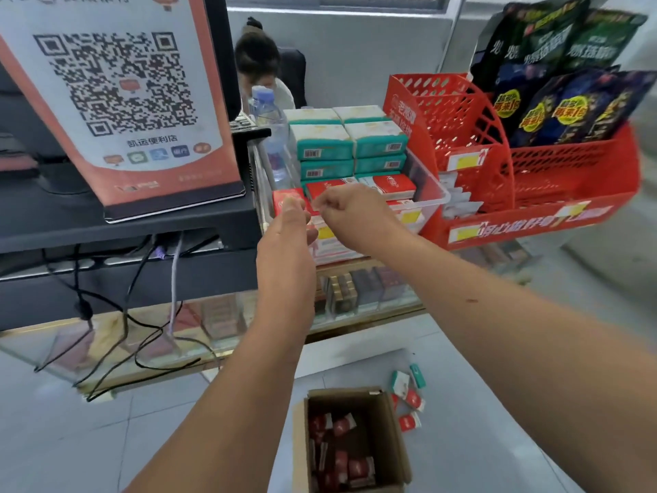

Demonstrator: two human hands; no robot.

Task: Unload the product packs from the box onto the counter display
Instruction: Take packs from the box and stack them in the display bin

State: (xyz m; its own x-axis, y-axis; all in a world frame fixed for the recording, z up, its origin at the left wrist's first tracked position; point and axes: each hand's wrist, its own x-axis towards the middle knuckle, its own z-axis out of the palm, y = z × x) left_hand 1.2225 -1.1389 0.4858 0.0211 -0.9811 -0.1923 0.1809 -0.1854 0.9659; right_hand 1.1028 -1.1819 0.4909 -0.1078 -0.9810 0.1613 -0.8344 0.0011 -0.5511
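Head view: the left hand (289, 229) grips a red pack (282, 201) at the near left corner of the clear bin (439, 195). The right hand (352, 213) hovers just beside it. Its fingers (325, 204) are curled, and I cannot tell whether they hold anything. The cardboard box (391, 443) sits near, on the floor (497, 421).

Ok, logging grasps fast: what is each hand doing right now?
Left hand: holds a small red rectangular pack.
Right hand: fingers curled; contents cannot be told.

Bare forearms (273, 343), bare left hand (287, 227) and right hand (352, 212).
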